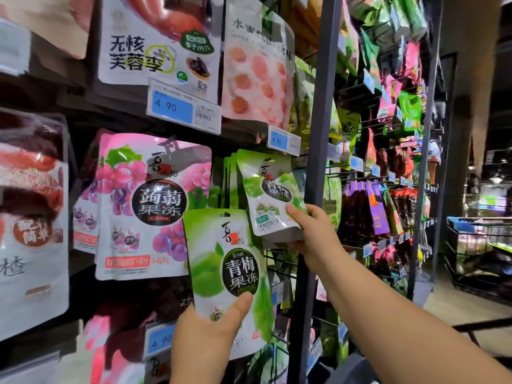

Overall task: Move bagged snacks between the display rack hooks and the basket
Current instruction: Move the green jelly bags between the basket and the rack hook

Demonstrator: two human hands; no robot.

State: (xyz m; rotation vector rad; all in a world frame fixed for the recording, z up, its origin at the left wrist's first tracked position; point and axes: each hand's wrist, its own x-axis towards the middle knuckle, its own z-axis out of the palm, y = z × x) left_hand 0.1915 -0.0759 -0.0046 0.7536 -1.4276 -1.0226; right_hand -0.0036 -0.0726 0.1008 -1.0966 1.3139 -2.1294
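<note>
Carefully here: the right hand pinches the lower corner of a tilted green plum bag at the front of the hanging green row, so I'd level it and guide its top hole straight along the hook, which I cannot make out. The left hand grips a second green bag by its bottom edge, thumb across the front, just below and left of the first
</note>
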